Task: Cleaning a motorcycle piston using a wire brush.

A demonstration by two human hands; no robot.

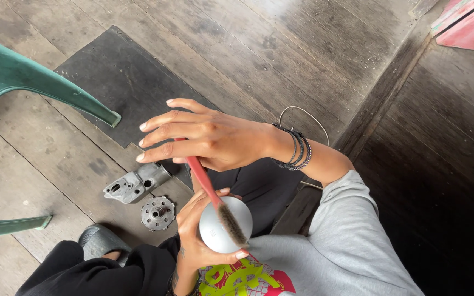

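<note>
Item list as I see it from the head view, largest first: green plastic chair (12, 77), legs on the plank floor (281, 49); dark mat (122, 82) beneath; right hand (209, 137), fingers stretched, pinching a red-handled brush (215, 200); left hand (196, 230) clasping a round grey metal part (220, 225), bristles resting on its face; grey cast housing (135, 183) and toothed disc (158, 213) just beside each other on the boards.

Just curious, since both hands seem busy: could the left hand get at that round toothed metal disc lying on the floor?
Probably not right now. The left hand is wrapped around a round grey metal part that the brush rests on. The disc lies uncovered on the planks close beside it, so nothing else blocks it.
</note>
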